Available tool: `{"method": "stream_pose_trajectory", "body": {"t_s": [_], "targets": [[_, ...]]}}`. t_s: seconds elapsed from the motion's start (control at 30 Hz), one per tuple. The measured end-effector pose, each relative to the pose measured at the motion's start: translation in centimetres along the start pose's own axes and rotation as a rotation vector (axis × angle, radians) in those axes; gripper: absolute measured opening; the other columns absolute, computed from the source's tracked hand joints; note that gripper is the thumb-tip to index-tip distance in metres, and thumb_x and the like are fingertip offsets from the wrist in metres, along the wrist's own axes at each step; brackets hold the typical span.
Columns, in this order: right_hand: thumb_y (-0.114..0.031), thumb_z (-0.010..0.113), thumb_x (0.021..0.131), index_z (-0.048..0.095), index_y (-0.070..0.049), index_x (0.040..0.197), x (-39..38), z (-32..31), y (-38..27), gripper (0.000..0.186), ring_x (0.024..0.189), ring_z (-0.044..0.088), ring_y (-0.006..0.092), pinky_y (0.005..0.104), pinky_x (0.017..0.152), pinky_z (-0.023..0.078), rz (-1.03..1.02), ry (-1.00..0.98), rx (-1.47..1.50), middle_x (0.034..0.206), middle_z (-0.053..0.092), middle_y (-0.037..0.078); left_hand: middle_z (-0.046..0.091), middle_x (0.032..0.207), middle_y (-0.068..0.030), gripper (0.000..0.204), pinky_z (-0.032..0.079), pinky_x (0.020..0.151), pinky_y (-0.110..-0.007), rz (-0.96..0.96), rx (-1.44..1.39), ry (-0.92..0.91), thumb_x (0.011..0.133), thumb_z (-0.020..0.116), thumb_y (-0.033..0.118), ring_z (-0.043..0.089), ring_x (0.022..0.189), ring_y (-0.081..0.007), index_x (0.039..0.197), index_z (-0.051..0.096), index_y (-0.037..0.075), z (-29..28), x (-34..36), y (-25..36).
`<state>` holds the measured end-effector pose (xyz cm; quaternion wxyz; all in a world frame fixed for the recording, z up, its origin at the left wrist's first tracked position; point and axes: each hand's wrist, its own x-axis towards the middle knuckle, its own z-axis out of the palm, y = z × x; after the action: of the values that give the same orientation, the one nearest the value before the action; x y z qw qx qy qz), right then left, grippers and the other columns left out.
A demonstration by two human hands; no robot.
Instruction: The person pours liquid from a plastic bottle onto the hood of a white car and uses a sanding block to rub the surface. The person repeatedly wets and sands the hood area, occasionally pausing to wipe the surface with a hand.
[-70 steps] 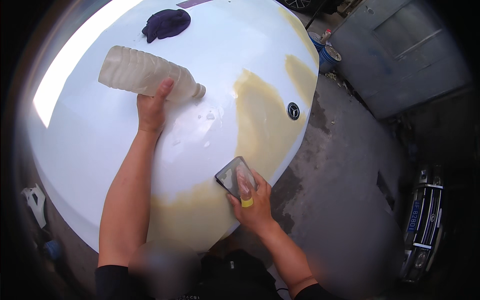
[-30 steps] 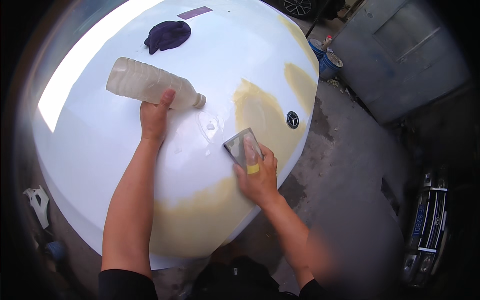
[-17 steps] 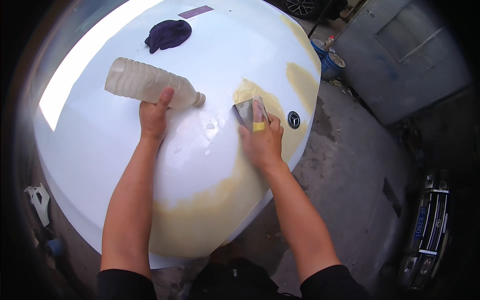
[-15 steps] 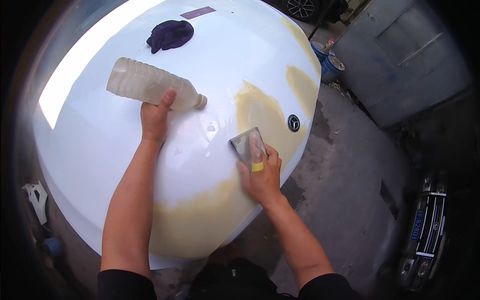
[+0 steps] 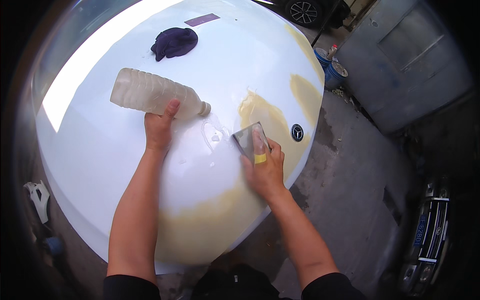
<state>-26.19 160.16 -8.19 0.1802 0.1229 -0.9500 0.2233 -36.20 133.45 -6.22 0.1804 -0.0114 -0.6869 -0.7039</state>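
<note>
A white car hood [image 5: 100, 150] with yellow filler patches fills the view. My left hand [image 5: 159, 129] grips a cloudy plastic bottle [image 5: 150, 95] lying on its side on the hood, its open neck pointing right toward a small puddle of water [image 5: 216, 136]. My right hand [image 5: 264, 167] presses a grey sanding sheet [image 5: 250, 140] flat on the hood at the edge of a yellow patch, one finger wrapped in yellow tape. A round emblem [image 5: 297, 132] sits just right of the sheet.
A dark purple rag [image 5: 174, 42] and a purple strip [image 5: 202, 19] lie at the hood's far side. Blue cans [image 5: 332, 70] stand on the concrete floor to the right, near a grey metal door [image 5: 405, 55]. A car front [image 5: 425, 235] is at lower right.
My right hand has slid the sanding sheet back and forth across the yellow patch, up toward the emblem and back. My left hand and the bottle have stayed in place.
</note>
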Motion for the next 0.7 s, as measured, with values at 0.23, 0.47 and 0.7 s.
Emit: {"method": "stream_pose_trajectory", "body": {"t_s": [0.23, 0.47, 0.7], "targets": [[-0.02, 0.072, 0.082, 0.035, -0.009, 0.15, 3.2, 0.3, 1.9, 0.078, 0.119, 0.047, 0.038, 0.048, 0.098, 0.037, -0.016, 0.011, -0.037, 0.133, 0.058, 0.011, 0.062, 0.119, -0.0108, 0.06, 0.043, 0.1, -0.034, 0.03, -0.017, -0.002, 0.086, 0.076, 0.041, 0.057, 0.112, -0.0219, 0.124, 0.057, 0.0, 1.3, -0.6, 0.0], [-0.025, 0.067, 0.089, 0.029, -0.01, 0.153, 7.9, 1.0, 1.0, 0.076, 0.122, 0.044, 0.0366, 0.0479, 0.102, 0.035, 0.112, -0.095, -0.026, 0.135, 0.056, 0.012, 0.062, 0.12, -0.0104, 0.059, 0.045, 0.098, -0.034, 0.015, 0.036, -0.014, 0.085, 0.078, 0.038, 0.058, 0.11, -0.0209, 0.125, 0.056, -0.001, 0.3, -0.4, 0.6], [-0.02, 0.074, 0.081, 0.036, -0.01, 0.15, 1.4, 0.2, 1.5, 0.079, 0.12, 0.047, 0.0388, 0.0508, 0.099, 0.038, -0.095, -0.034, 0.012, 0.137, 0.056, 0.01, 0.063, 0.118, -0.0103, 0.054, 0.046, 0.097, -0.033, 0.054, 0.037, -0.022, 0.085, 0.079, 0.031, 0.059, 0.108, -0.0203, 0.123, 0.058, -0.001, 1.5, -0.8, 1.0]]}}
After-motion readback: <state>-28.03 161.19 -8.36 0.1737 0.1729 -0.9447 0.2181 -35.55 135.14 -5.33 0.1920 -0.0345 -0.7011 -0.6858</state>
